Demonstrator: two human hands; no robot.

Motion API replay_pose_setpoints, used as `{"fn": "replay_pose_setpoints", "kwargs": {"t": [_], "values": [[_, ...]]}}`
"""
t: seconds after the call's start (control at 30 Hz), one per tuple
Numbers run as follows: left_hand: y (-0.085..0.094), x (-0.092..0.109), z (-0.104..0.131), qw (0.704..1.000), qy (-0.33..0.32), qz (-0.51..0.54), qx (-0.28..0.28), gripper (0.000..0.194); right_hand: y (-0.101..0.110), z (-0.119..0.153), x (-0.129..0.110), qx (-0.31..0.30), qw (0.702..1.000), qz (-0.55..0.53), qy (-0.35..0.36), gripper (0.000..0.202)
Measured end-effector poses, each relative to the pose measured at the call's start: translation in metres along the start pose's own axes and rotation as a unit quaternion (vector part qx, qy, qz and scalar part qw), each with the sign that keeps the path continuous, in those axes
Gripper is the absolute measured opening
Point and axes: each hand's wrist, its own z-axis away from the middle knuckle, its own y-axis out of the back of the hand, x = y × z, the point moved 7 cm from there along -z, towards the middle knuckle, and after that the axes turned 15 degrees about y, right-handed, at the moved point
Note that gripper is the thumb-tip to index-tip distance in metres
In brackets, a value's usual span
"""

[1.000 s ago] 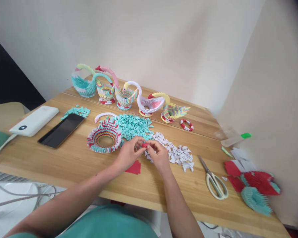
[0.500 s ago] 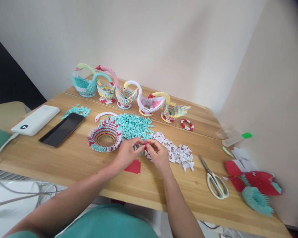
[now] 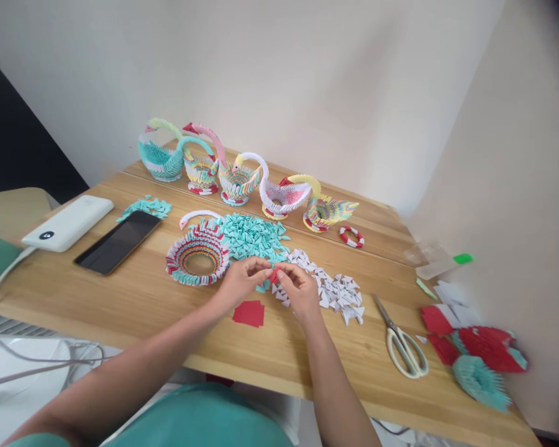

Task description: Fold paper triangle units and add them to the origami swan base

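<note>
Between my fingertips is a small folded piece of red paper. My left hand pinches its left side, and my right hand grips it from the right with thumb and fingers. Several red paper slips lie on the table just below my left hand. Behind my hands spreads a heap of turquoise folded paper triangles. White folded triangles are scattered to the right of my right hand. A striped paper bowl of interlocked pieces stands left of my left hand, with a white curved swan neck behind it.
Along the back stand several paper swans and a red-and-white paper ring. Scissors lie at the right, near red and turquoise paper parts. A phone and a cabled power bank are on the left of the wooden table.
More of the red paper shows between my fingertips, and the fingers have shifted slightly around it. The red slips below are less covered by my left arm. The view has shifted a little.
</note>
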Motion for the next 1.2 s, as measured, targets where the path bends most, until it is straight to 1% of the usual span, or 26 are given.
{"fn": "replay_pose_setpoints", "kwargs": {"t": [0.07,0.17,0.3,0.4,0.6,0.87,1.2], "values": [[-0.002,-0.002,-0.001,0.999,0.02,0.007,-0.026,0.028,0.0,0.0,0.004,0.005,1.0,-0.025,-0.01,0.022],[-0.004,-0.004,0.0,0.996,0.041,0.054,-0.062,0.034,-0.002,0.001,0.006,-0.002,0.998,-0.065,-0.019,0.022],[-0.009,-0.008,0.001,0.984,0.073,0.119,-0.115,0.037,-0.005,0.001,0.003,-0.012,0.994,-0.109,-0.018,0.019],[-0.011,-0.011,0.002,0.975,0.095,0.146,-0.138,0.036,-0.005,0.001,0.0,-0.012,0.993,-0.12,-0.017,0.018],[-0.012,-0.013,0.002,0.97,0.109,0.157,-0.149,0.035,-0.006,0.001,0.0,-0.009,0.991,-0.132,-0.024,0.017],[-0.016,-0.016,0.003,0.958,0.15,0.184,-0.16,0.035,-0.007,0.001,-0.001,-0.014,0.989,-0.145,-0.03,0.018],[-0.015,-0.017,0.004,0.955,0.159,0.186,-0.166,0.035,-0.007,0.001,-0.002,-0.01,0.988,-0.149,-0.031,0.018]]}}
